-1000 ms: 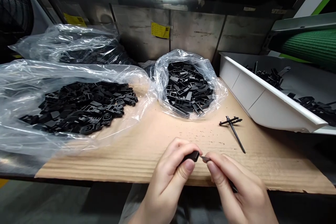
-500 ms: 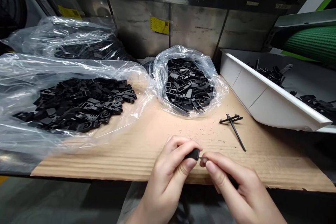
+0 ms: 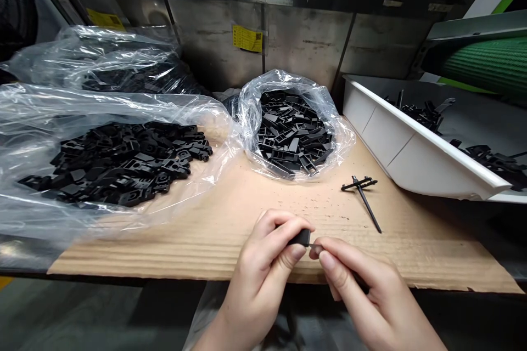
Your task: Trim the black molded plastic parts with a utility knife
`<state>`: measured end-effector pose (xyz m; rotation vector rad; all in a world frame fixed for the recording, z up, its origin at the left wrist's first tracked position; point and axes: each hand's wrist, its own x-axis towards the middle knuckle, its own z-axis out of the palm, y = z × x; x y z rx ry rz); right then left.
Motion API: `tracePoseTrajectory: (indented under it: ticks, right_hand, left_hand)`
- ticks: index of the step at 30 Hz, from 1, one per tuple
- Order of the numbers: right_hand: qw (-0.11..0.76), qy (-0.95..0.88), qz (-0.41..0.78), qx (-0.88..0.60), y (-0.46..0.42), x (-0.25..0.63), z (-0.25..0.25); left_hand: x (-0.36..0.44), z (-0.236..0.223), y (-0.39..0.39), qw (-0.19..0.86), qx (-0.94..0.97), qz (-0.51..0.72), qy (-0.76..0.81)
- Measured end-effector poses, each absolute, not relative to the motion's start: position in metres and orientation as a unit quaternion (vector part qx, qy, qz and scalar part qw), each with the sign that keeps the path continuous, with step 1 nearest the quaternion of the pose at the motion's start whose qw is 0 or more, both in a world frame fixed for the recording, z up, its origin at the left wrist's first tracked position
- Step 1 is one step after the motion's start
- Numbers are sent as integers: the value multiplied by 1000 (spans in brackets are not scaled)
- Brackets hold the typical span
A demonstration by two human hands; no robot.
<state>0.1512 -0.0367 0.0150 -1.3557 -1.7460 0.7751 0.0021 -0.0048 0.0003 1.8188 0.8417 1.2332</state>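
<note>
Black small part (image 3: 302, 237) is sitting in the left hand (image 3: 269, 263), above the near edge of the cardboard sheet (image 3: 272, 192), roughly mid-view. Left fingers and thumb are closing on it, covering much of it; one end is sticking out toward the right hand (image 3: 354, 279). Right thumb and forefinger are pinching a thin dark blade-like piece (image 3: 316, 246), its tip reaching the part's end; cannot tell if it is touching or going in. Most of that piece is hiding in the fingers.

Black cross-shaped piece (image 3: 361, 187) is lying on the cardboard, beyond the right hand, its long stem pointing back toward the near edge. Small dark specks are dotting the cardboard just left of it.

Open clear bag (image 3: 250, 115) is standing beyond the hands, holding a heap of black clips (image 3: 294, 134). Wide clear bag (image 3: 24, 148) is spreading at left, with a pile of black parts (image 3: 123, 164) showing in its opening. Another filled bag (image 3: 119, 60) is resting behind it. White bin (image 3: 411, 148) is standing at right, holding more black pieces. Green ribbed roll (image 3: 486, 63) is showing above the bin. Yellow label (image 3: 247, 38) is hanging on the metal wall (image 3: 307, 38).
</note>
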Motion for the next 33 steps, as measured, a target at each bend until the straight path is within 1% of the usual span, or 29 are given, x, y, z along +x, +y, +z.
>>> tracePoseTrajectory:
  ticks: [3,5,8,9,11,13,16,18,20,22,23,24,26,29,31,33]
  right_hand:
    - [373,-647,392,-537,-36,151,19]
    - [360,-576,519,-519,-35,151,20]
    - [335,-378,762,-404,-33,153,21]
    - [335,-313,815,-355,-32,154,21]
    - [358,-226,859,-287,-32,157,19]
    - [419,-196,840,-283,-33,160,18]
    - [512,-230,747,-356,-36,159,16]
    - [545,-303,642,-446,-39,153,16]
    - [562,-401,493,-530,-41,145,16]
    - [565,-477,375,-559,-40,138,19]
    - [562,-502,353,-554,-39,135,20]
    - [555,-514,363,-544,-36,134,22]
    - [530,-500,447,-519,-29,135,25]
    - [512,-426,567,-486,-20,142,26]
    - [513,-396,591,-480,-17,147,24]
    - [508,-395,590,-487,-17,150,22]
  left_hand:
    - [3,0,-4,369,719,488,330]
    - [4,-1,-3,363,721,487,332]
    - [4,-4,-3,355,723,485,340]
    - [4,-5,-3,353,723,485,343]
    - [4,-5,-3,356,721,484,345]
    - [4,-4,-4,374,713,481,347]
    - [4,-1,-5,413,697,472,347]
    - [5,1,-6,427,688,470,351]
    - [5,2,-6,430,681,473,357]
    - [5,2,-6,434,679,473,356]
    - [4,2,-7,439,680,470,352]
    - [4,2,-7,446,682,464,348]
    - [2,2,-8,465,687,443,340]
    - [0,5,-8,501,681,418,333]
    - [1,7,-8,520,671,412,333]
    - [4,8,-8,525,665,412,336]
